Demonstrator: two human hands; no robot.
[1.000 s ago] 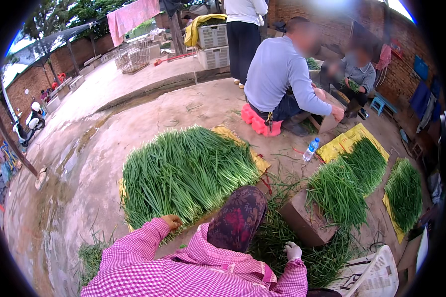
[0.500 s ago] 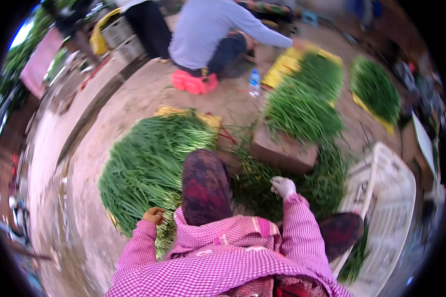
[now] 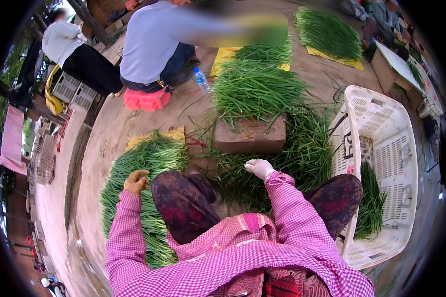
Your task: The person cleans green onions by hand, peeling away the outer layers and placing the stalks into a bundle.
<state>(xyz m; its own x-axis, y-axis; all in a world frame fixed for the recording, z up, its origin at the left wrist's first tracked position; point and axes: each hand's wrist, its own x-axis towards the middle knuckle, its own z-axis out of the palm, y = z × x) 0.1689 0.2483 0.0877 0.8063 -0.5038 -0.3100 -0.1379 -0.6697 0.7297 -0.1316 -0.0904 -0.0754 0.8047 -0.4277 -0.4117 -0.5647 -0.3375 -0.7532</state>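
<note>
My left hand (image 3: 137,181), in a brownish glove, hovers over the near-left pile of garlic chives (image 3: 126,210). Its fingers are bent, with a gap between them and the thumb, and no stalks show in it. In a white glove, my right hand (image 3: 259,169) is above loose, scattered chive leaves (image 3: 302,166) before a brown block (image 3: 248,134). The right fingers are drawn together and nothing sticks out of them. A bundle of chives (image 3: 255,91) lies across the top of the block.
A white plastic crate (image 3: 404,128) stands tilted at my right, with some chives (image 3: 370,203) inside. Ahead, a person (image 3: 153,44) sits on a red stool (image 3: 142,100) near a water bottle (image 3: 201,80). Another chive pile (image 3: 329,32) lies on yellow sheeting at far right.
My view has swung to the right, so the crate shows more fully. Both hands are lifted a little farther forward from my body, and my left hand has left the pile's lower stems.
</note>
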